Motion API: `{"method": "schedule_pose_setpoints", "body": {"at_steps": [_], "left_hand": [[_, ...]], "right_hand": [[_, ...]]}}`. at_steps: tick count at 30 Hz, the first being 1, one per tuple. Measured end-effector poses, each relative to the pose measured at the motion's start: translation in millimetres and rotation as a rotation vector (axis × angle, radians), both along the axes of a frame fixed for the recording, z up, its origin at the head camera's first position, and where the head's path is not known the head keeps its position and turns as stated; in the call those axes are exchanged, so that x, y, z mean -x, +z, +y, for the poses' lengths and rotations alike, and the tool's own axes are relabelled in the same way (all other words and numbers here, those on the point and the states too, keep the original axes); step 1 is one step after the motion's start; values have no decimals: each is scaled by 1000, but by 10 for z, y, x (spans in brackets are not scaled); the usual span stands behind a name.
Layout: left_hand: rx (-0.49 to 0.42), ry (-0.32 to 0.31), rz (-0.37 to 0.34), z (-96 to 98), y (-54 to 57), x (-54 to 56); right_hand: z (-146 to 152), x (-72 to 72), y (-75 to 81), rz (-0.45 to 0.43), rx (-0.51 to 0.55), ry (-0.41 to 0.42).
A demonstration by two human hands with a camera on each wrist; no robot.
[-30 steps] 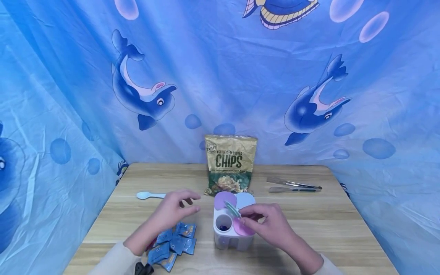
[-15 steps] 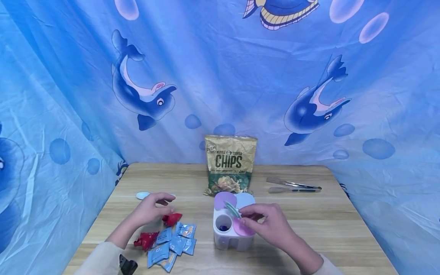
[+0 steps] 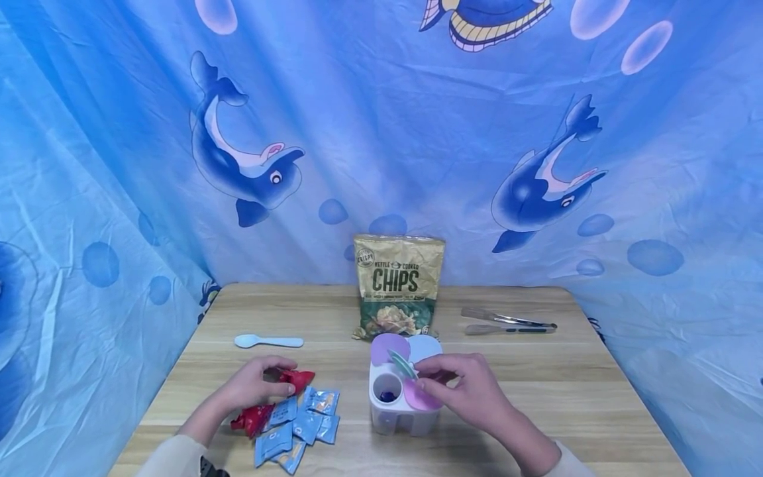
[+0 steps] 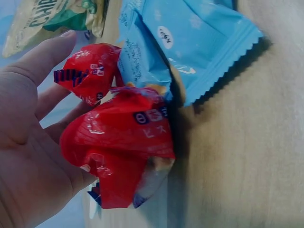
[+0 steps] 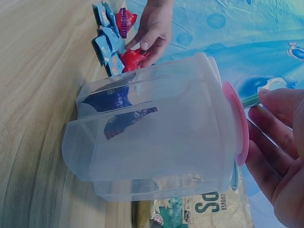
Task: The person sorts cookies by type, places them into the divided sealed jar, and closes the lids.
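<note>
My left hand point(image 3: 257, 384) reaches over a red snack packet point(image 3: 298, 379), its thumb and fingers spread on either side; the left wrist view shows the fingers behind this packet point(image 4: 92, 71). A second red packet point(image 3: 253, 419) lies nearer the wrist, beside several light-blue packets point(image 3: 306, 424). With thumb and fingertips, my right hand point(image 3: 467, 387) pinches a green lid point(image 3: 403, 364), tilted up above a white four-compartment container point(image 3: 405, 424). The uncovered front-left compartment point(image 3: 386, 389) has dark-blue wrapped pieces point(image 5: 116, 97) inside, visible through the clear wall. Purple, light-blue and pink lids cover the other compartments.
Behind the container stands a bag of chips point(image 3: 399, 285). A pale spoon point(image 3: 268, 341) lies at the left, and metal tongs point(image 3: 509, 321) lie at the back right. A blue dolphin-print curtain point(image 3: 381, 132) hangs around the wooden table point(image 3: 536, 397).
My left hand has moved left from beside the container, then down to the far red packet, uncovering the spoon and red packets. The right hand keeps the green lid tilted in the same place.
</note>
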State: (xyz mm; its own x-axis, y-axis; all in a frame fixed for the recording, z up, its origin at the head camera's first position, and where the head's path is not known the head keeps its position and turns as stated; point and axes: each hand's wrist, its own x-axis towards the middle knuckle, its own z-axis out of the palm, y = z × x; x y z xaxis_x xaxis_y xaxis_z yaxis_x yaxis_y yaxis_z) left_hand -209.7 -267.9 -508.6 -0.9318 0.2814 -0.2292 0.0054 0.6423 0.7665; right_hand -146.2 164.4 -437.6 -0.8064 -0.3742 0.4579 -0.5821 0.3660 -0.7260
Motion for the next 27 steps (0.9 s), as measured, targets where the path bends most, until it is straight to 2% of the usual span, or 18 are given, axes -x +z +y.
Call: {"method": "schedule_pose_setpoints", "body": {"at_steps": [4, 12, 20, 27], "left_hand": [[-5, -5, -4, -6, -26, -9], [27, 52, -2, 9, -36, -31], [32, 69, 14, 3, -64, -22], [24, 106, 26, 24, -27, -12]], "right_hand": [[2, -1, -4, -4, 1, 2], [-6, -9, -11, 17, 3, 0], [-8, -15, -20, 47, 3, 7], [-8, -11, -7, 44, 5, 9]]}}
